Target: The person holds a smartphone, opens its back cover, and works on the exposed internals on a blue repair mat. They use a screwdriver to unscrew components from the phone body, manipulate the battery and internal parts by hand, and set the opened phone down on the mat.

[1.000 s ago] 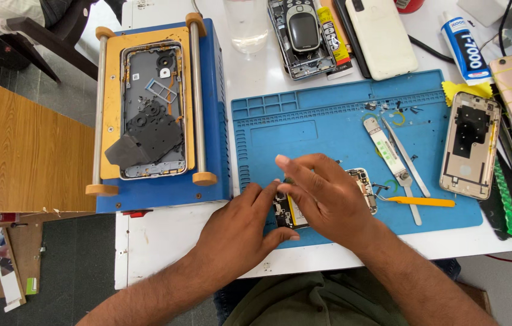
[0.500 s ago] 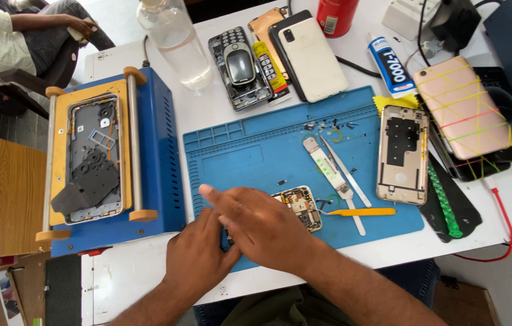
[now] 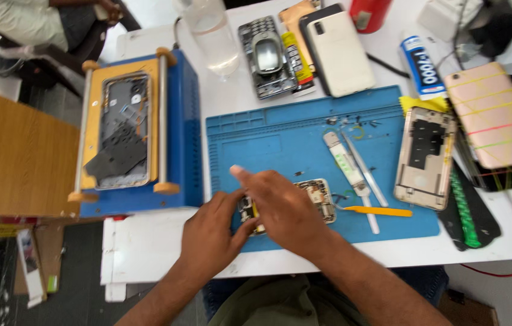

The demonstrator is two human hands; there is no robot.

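An opened phone body [image 3: 319,199] with exposed parts lies on the blue work mat [image 3: 280,142], near its front edge. My right hand [image 3: 283,208] lies over the phone's left half, fingers stretched toward the left. My left hand [image 3: 210,232] presses against the phone's left end from the front left; whether it grips the phone is hidden by the right hand. An orange pry tool [image 3: 376,211], a white tool [image 3: 346,166] and metal tweezers [image 3: 364,169] lie just right of the phone.
A blue heating machine [image 3: 180,133] holding a phone frame [image 3: 123,130] stands at the left. A gold phone back [image 3: 425,157], a rubber-banded pink phone [image 3: 494,115], a glue tube [image 3: 420,66], a water bottle [image 3: 210,33] and more phones [image 3: 337,51] ring the mat. A wooden surface [image 3: 14,163] sits far left.
The view has swung, so everything sits further right in the picture. My right hand has slid left across the opened phone; my left hand stays at the phone's left end.
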